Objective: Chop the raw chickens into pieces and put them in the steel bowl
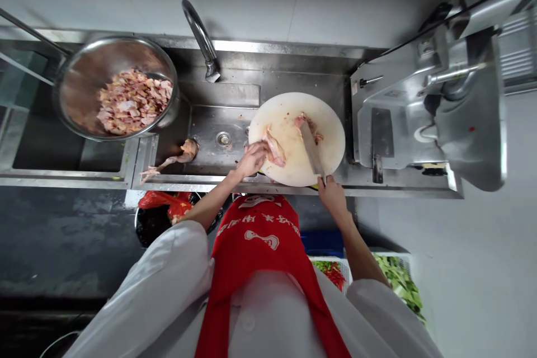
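My right hand (333,197) is wrapped round the handle of a cleaver (311,149), whose blade lies over the right half of a round white cutting board (268,114). Small meat scraps (315,133) sit beside the blade's far end. On the board's left part rests a pale piece of raw poultry (274,148). My left hand (253,159) has its fingers closed on the left edge of that piece. A steel bowl (79,86) at the left holds chopped raw meat (130,102). Another poultry piece with a long neck-like end (187,150) lies at the sink's left front edge.
A curved faucet (200,33) rises behind the sink, with its drain (224,139) left of the board. At the right stands a metal slicing machine (423,100) with a second cleaver (382,134) on it. Below are a bin (151,226) and vegetable crates (403,285).
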`<action>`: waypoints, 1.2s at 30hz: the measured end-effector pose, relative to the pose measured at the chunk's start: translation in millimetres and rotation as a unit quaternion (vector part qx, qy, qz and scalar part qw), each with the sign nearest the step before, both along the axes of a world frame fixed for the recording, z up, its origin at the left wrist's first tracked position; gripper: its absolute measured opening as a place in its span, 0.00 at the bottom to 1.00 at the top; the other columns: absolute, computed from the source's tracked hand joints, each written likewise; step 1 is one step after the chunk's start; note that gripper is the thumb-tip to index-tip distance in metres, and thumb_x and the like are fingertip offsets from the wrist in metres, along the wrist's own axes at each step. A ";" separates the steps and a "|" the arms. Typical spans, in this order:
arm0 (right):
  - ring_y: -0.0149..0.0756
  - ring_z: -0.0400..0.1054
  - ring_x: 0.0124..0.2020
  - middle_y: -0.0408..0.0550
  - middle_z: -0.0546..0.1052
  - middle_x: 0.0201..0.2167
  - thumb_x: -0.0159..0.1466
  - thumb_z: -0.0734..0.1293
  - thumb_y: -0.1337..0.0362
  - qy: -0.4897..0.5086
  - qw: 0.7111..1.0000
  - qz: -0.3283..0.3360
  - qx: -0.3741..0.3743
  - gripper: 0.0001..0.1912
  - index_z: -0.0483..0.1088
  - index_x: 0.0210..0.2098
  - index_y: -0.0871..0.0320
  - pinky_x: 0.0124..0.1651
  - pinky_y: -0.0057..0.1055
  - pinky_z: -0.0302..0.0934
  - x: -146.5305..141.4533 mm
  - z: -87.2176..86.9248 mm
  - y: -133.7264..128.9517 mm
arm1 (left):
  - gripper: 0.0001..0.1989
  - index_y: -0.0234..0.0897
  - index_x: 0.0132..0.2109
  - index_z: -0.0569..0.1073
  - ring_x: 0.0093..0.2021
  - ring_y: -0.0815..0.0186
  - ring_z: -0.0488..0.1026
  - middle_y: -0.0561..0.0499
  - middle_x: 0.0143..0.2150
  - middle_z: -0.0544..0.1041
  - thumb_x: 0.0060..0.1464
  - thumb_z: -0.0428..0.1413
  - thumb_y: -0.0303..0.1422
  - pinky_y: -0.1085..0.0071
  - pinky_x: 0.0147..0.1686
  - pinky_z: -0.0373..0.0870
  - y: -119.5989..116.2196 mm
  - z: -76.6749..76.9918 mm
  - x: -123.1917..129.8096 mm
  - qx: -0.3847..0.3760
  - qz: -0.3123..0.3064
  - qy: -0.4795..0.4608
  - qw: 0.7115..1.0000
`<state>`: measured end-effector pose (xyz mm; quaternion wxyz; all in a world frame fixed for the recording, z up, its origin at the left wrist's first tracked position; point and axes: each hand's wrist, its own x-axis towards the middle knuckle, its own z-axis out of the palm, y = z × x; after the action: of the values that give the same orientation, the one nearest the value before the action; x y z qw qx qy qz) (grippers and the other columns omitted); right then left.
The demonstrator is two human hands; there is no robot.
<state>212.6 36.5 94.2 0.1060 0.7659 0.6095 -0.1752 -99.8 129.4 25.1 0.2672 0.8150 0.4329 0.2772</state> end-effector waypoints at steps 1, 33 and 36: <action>0.41 0.73 0.32 0.57 0.79 0.33 0.73 0.55 0.55 0.007 1.000 0.002 0.009 0.19 0.68 0.47 0.65 0.35 0.30 0.56 -9.6 7.7 1.9 | 0.13 0.40 0.47 0.75 0.60 0.57 0.66 0.44 0.56 0.73 0.57 0.51 0.26 0.56 0.58 0.62 -4.4 -0.6 -2.8 0.006 0.046 -0.022 0.999; 0.45 0.75 0.42 0.61 0.79 0.41 0.74 0.52 0.55 0.130 0.990 -0.032 -0.049 0.20 0.65 0.51 0.63 0.41 0.32 0.60 -117.3 -7.3 10.1 | 0.05 0.37 0.35 0.72 0.53 0.54 0.63 0.43 0.49 0.72 0.60 0.54 0.30 0.55 0.52 0.59 11.7 -35.4 35.7 -0.026 0.153 0.039 0.987; 0.44 0.74 0.45 0.62 0.79 0.44 0.74 0.52 0.53 0.152 0.988 -0.022 -0.024 0.22 0.67 0.52 0.64 0.43 0.31 0.60 -111.2 -14.3 48.9 | 0.07 0.37 0.29 0.68 0.51 0.52 0.63 0.43 0.46 0.71 0.54 0.56 0.25 0.54 0.51 0.61 12.3 -32.1 35.8 -0.046 0.180 0.031 0.982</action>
<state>101.4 85.4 79.9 0.0270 0.7406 0.5973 -0.3067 -64.0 141.7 -7.0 0.2365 0.7185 0.5930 0.2758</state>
